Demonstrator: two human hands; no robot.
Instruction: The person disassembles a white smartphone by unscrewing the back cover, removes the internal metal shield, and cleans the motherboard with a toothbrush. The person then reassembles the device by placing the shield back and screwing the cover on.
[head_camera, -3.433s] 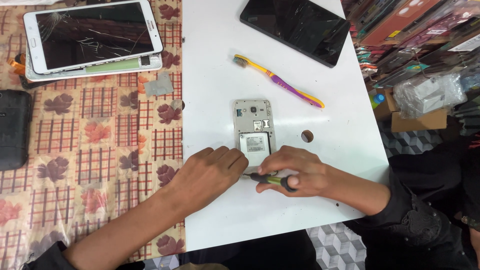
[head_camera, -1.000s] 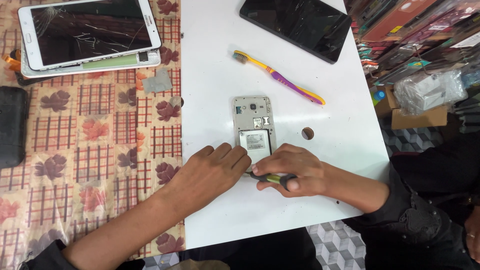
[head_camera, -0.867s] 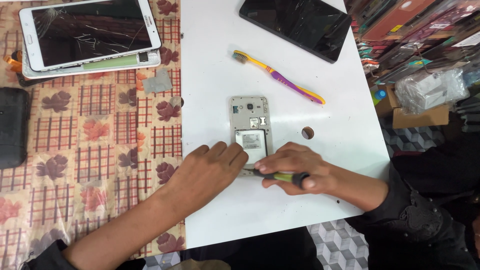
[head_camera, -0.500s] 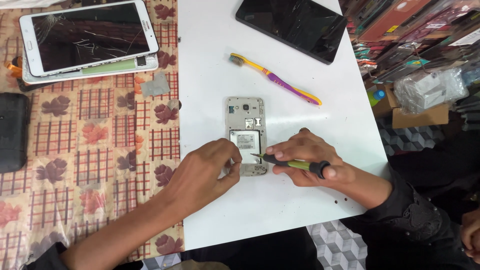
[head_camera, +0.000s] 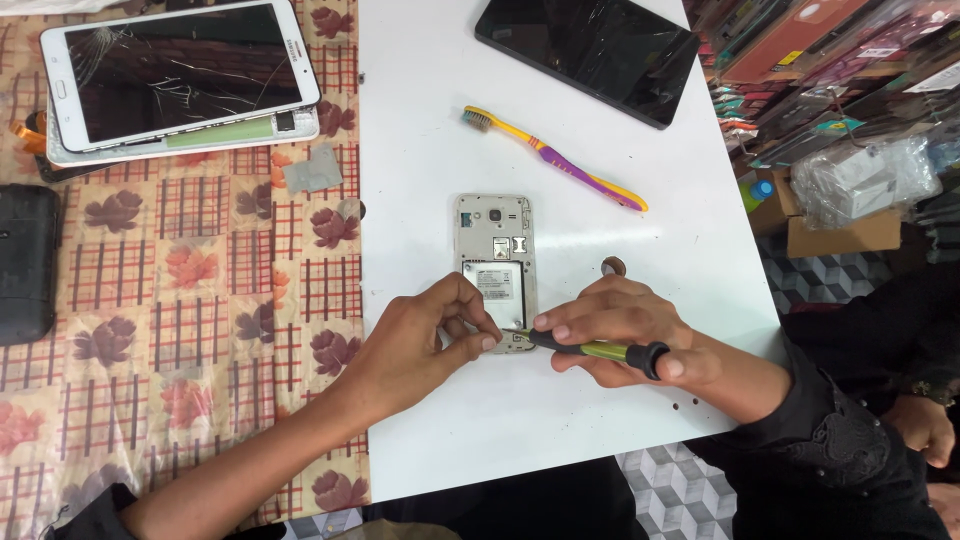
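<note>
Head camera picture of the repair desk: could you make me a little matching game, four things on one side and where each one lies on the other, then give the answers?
Things:
1. opened phone
2. toothbrush
3. white tablet
4. screwdriver

Places:
A. on the chequered leaf-patterned cloth, far left corner, screen cracked
B. in the right hand, tip at the phone's lower edge
C. on the white table, back cover off, with the left hand at its lower end
D. on the white table, lying slantwise between the opened phone and the black tablet

Pairs: 1-C, 2-D, 3-A, 4-B
</note>
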